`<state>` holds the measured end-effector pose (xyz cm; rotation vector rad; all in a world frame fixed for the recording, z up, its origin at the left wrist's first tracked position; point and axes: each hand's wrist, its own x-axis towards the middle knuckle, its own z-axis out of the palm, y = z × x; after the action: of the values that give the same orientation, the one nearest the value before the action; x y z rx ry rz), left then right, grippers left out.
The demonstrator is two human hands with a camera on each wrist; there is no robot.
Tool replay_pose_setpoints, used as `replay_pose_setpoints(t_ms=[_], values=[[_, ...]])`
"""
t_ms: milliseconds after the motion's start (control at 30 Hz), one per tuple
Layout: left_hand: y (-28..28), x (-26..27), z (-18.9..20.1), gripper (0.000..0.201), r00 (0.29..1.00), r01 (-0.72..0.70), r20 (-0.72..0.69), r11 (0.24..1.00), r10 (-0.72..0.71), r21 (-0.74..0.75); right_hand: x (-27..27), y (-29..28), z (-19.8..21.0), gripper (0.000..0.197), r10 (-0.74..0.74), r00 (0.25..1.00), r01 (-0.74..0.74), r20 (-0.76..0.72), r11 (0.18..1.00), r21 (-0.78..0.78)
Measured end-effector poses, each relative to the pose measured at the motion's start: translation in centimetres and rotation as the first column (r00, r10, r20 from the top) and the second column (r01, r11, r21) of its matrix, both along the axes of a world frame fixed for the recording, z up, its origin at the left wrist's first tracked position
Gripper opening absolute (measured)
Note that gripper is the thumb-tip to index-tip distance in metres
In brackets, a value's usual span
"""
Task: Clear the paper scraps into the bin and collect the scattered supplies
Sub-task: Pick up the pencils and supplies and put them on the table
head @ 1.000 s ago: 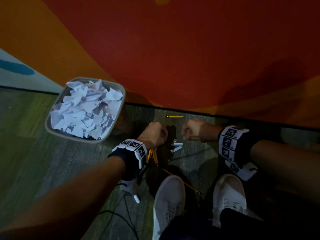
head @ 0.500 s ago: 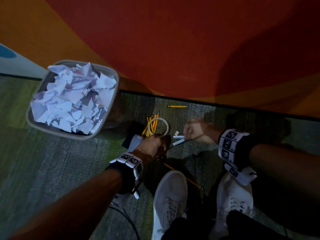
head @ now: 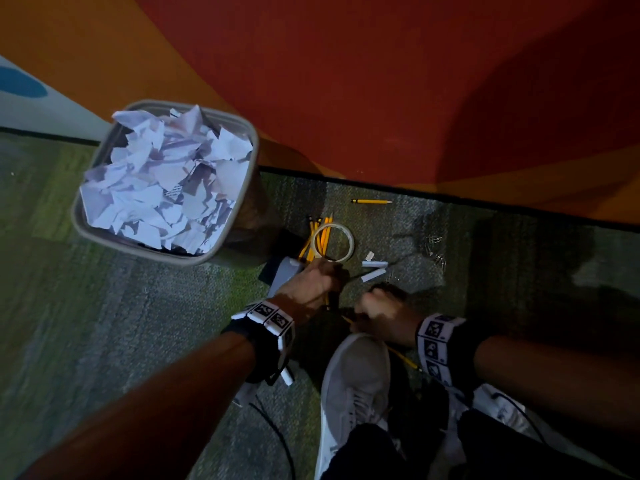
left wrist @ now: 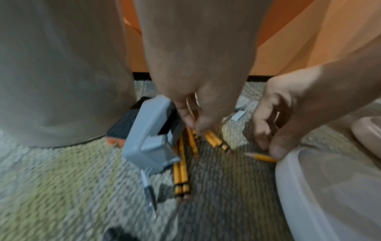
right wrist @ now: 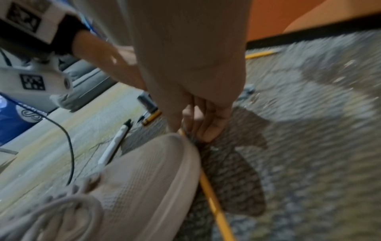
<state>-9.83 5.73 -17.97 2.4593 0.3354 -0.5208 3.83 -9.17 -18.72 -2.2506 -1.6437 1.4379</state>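
A grey bin (head: 74, 220) stands at the left, heaped with white paper scraps (head: 166, 181). To its right a bunch of yellow pencils (head: 320, 237) lies under a tape roll (head: 346, 237). My left hand (head: 317, 280) curls its fingers round the near ends of those pencils (left wrist: 215, 141), next to a grey stapler (left wrist: 148, 146). My right hand (head: 372, 306) pinches a single pencil (right wrist: 214, 207) that lies against the toe of my white shoe (right wrist: 144, 171). Another pencil (head: 372, 201) lies alone near the wall.
Two small white pieces (head: 374, 268) and loose paper clips (head: 436, 247) lie on the carpet to the right of the tape. A white marker (right wrist: 115, 143) and a thin pen (left wrist: 149, 192) lie close to the stapler. The orange wall (head: 381, 81) bounds the far side.
The left hand drew back from over the tape to the near ends of the pencils. The right hand left the white pieces and came down to the pencil by the shoe.
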Motion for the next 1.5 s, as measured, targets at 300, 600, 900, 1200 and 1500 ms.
replay_pose_setpoints(t_ms=[300,600,900,1200,1500], values=[[-0.8,1.1,-0.7,0.040,0.973,0.162,-0.204,0.945,-0.106,0.284,-1.8,0.2,-1.0,0.020,0.206,0.945,-0.246,0.252,0.960,0.136],[0.2,2.3,0.3,0.037,0.994,0.100,-0.069,0.963,-0.085,0.249,2.2,1.1,-0.2,0.024,0.129,0.955,-0.163,0.269,0.981,0.106],[1.3,4.1,3.9,0.024,0.870,-0.381,0.325,0.924,0.370,-0.033,8.0,3.3,4.5,0.008,-0.262,0.965,0.259,-0.013,0.941,0.219],[0.2,7.2,13.9,0.009,0.658,-0.522,0.537,0.834,0.528,-0.180,11.2,3.8,15.5,0.008,-0.363,0.932,0.350,-0.023,0.878,0.328],[-1.9,10.9,26.4,0.011,0.540,-0.451,0.628,0.823,0.560,-0.345,13.5,-1.3,31.8,0.009,-0.431,0.901,0.389,-0.050,0.750,0.535]])
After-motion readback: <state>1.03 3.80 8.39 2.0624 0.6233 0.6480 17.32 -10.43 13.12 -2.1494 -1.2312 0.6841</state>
